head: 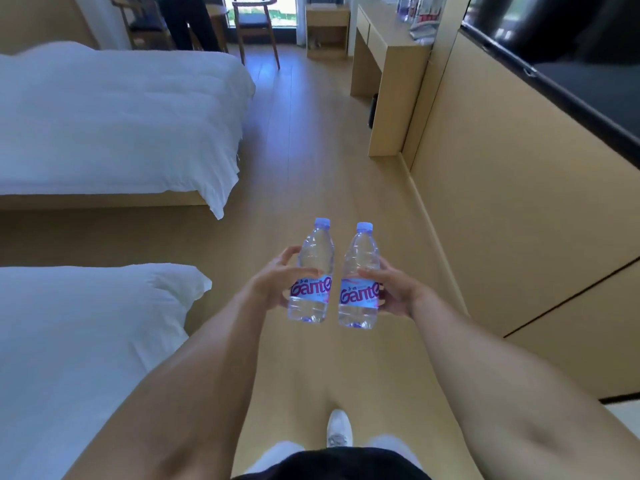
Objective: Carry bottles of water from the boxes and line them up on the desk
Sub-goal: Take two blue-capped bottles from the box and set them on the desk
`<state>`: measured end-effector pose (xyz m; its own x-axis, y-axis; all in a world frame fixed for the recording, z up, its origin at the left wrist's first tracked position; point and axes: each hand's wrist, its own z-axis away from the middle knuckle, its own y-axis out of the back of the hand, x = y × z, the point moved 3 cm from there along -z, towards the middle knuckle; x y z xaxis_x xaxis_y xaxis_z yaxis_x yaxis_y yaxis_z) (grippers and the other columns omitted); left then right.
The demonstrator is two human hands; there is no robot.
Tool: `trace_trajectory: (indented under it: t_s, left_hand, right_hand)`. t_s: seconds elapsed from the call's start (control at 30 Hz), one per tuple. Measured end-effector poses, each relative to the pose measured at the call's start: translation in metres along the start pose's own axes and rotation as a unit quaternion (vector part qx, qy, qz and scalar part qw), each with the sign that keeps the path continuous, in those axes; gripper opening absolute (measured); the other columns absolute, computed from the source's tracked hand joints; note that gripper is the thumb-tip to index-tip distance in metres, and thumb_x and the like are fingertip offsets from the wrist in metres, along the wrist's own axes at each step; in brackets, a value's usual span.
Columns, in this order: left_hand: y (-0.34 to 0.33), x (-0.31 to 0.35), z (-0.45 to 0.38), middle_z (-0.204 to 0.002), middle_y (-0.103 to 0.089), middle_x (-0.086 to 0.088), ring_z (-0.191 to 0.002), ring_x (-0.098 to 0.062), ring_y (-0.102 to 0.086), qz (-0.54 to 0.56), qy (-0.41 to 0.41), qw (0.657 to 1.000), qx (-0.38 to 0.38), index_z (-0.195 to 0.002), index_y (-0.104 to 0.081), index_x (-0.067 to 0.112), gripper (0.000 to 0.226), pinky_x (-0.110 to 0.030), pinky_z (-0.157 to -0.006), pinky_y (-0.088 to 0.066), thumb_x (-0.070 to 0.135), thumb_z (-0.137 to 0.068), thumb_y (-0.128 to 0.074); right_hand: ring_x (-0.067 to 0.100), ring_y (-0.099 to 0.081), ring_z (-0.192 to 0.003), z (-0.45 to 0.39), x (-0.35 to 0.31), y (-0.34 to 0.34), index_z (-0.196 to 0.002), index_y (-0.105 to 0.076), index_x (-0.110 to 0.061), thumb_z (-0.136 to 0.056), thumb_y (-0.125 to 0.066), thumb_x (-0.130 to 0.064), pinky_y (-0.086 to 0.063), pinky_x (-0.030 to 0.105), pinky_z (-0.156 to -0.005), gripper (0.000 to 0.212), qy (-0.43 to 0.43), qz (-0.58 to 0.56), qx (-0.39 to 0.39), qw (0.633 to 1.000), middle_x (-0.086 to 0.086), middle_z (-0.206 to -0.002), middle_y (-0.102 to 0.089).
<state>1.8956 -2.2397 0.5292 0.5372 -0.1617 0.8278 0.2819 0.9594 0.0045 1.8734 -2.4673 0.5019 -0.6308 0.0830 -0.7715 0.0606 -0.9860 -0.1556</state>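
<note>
I carry two clear water bottles with pale blue caps and red-lettered labels, held upright side by side above the wooden floor. My left hand (pixel 273 285) grips the left bottle (pixel 313 261) around its label. My right hand (pixel 394 292) grips the right bottle (pixel 360 261) the same way. The wooden desk (pixel 388 46) stands far ahead on the right, against the wall. Several bottles (pixel 414 12) stand on its top, blurred at this distance.
Two beds with white covers (pixel 114 119) fill the left side. A wooden wall panel (pixel 512 188) and a dark TV screen (pixel 568 57) run along the right. A wooden chair (pixel 254 26), a small cabinet (pixel 327 29) and a standing person (pixel 185 19) are at the far end.
</note>
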Motion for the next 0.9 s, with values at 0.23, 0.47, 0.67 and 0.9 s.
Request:
trace_trajectory:
  t_s: [0.23, 0.47, 0.67, 0.9]
  left_hand:
    - [0.022, 0.054, -0.082, -0.110, -0.072, -0.015, -0.090, -0.027, -0.072, 0.041, 0.000, 0.999, 0.007, -0.122, -0.054, 0.042, 0.058, -0.053, -0.075, -0.061, 0.013, -0.081, -0.081]
    - [0.069, 0.098, -0.180, -0.112, -0.071, -0.017, -0.092, -0.030, -0.071, 0.062, 0.008, 0.998, 0.007, -0.132, -0.051, 0.036, 0.062, -0.057, -0.082, -0.058, 0.009, -0.083, -0.077]
    - [0.132, 0.164, -0.293, -0.108, -0.073, -0.017, -0.090, -0.029, -0.072, 0.063, 0.003, 0.998, -0.012, -0.135, -0.049, 0.035, 0.066, -0.059, -0.083, -0.058, 0.009, -0.082, -0.078]
    - [0.204, 0.250, -0.389, -0.103, -0.074, -0.014, -0.085, -0.026, -0.074, 0.049, 0.004, 0.998, -0.035, -0.133, -0.051, 0.036, 0.063, -0.055, -0.077, -0.060, 0.010, -0.082, -0.079]
  right_hand:
    - [0.010, -0.059, -0.047, -0.085, -0.077, 0.013, -0.131, -0.050, -0.036, -0.091, -0.070, -0.022, -0.052, 0.029, -0.055, 0.047, -0.013, 0.022, -0.019, 0.999, -0.004, -0.065, -0.067]
    - [0.019, -0.065, -0.068, -0.184, -0.138, 0.010, -0.132, -0.050, -0.037, -0.085, -0.075, -0.027, -0.056, 0.037, -0.068, 0.054, -0.011, 0.040, 0.001, 0.999, 0.000, -0.079, -0.069]
    - [0.013, -0.061, -0.053, -0.285, -0.217, -0.003, -0.131, -0.049, -0.039, -0.087, -0.073, -0.024, -0.053, 0.030, -0.057, 0.052, -0.010, 0.023, 0.026, 0.999, -0.001, -0.069, -0.067]
    - [0.016, -0.067, -0.066, -0.377, -0.306, -0.029, -0.130, -0.048, -0.041, -0.085, -0.075, -0.023, -0.055, 0.034, -0.065, 0.056, -0.006, -0.008, 0.048, 0.999, 0.001, -0.084, -0.071]
